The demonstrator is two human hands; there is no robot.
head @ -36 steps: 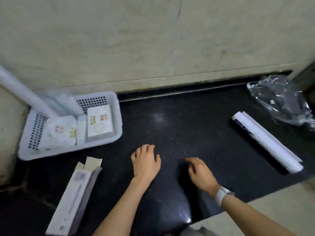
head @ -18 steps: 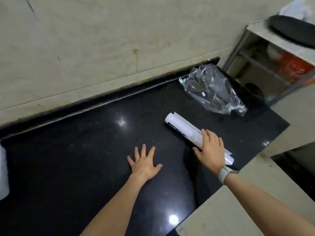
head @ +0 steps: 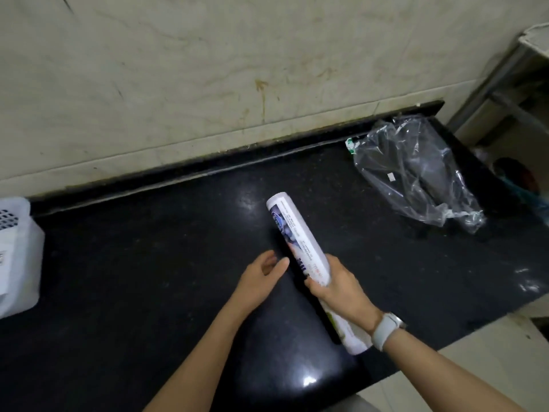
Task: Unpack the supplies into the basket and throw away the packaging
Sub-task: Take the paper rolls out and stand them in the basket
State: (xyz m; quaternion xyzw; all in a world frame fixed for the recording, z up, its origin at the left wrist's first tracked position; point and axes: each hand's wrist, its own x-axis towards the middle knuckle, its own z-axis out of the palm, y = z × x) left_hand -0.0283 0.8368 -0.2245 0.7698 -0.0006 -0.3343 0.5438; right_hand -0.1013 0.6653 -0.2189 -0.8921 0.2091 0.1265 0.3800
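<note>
- the fingers (head: 316, 285) of your right hand (head: 341, 288) are wrapped around the lower half of the white roll (head: 297, 236), and the thumb lies over its top side, so the hand is closed on it.
- your left hand (head: 261, 278) is relaxed and half open, the fingers a little curled, and it holds nothing. its fingertips are just beside the roll, on the left of it; i cannot tell if they touch it.
- you hold the roll tilted above the black counter (head: 148, 263). its far end points up and away from you, toward the wall (head: 208, 84), and its near end comes out under your right wrist, beside the white watch (head: 386, 330).
- the roll has a printed label with small text and a dark blue picture on the side that faces you.
- the crumpled clear plastic bag (head: 416, 173) lies on the counter at the far right, well apart from the roll and near the wall.
- the white basket (head: 17, 257) stands at the left edge of the view, well apart from both hands. only its right corner shows, with small holes in the wall.
</note>
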